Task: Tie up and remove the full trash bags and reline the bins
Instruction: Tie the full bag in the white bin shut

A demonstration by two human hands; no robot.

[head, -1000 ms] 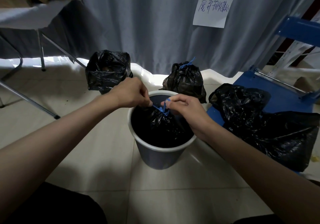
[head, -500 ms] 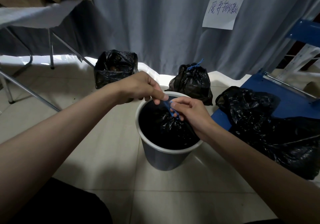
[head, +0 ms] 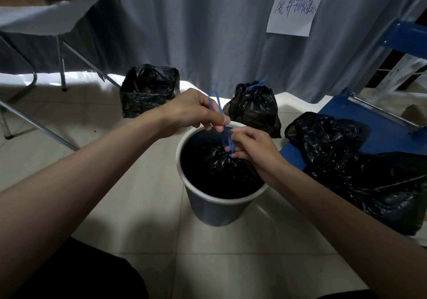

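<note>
A grey curtain hung across the back of the room, with a white paper note bearing handwriting fixed to it. Below it the tiled floor carried everything else. A folding tabletop stood at your far left with cardboard boxes on it, and a blue metal frame lay at your right.

On that frame's near edge sprawled a large, slack black bag. Straight ahead of you stood the bin, a round pail with a white rim, and inside it sat the trash bag, its neck gathered into a bunch near the far side of the rim. Beyond the bin, against the curtain's hem, an open black bag sat at the left and a tied black bag at the right, closed with a blue tie of its own.

Your left hand was raised just above the bin's far rim, fingers curled and pinching the upper loop of the blue drawstring. Your right hand was lower, over the bin's mouth, its thumb and fingertips pinched on the same drawstring right at the bag's gathered neck.
</note>
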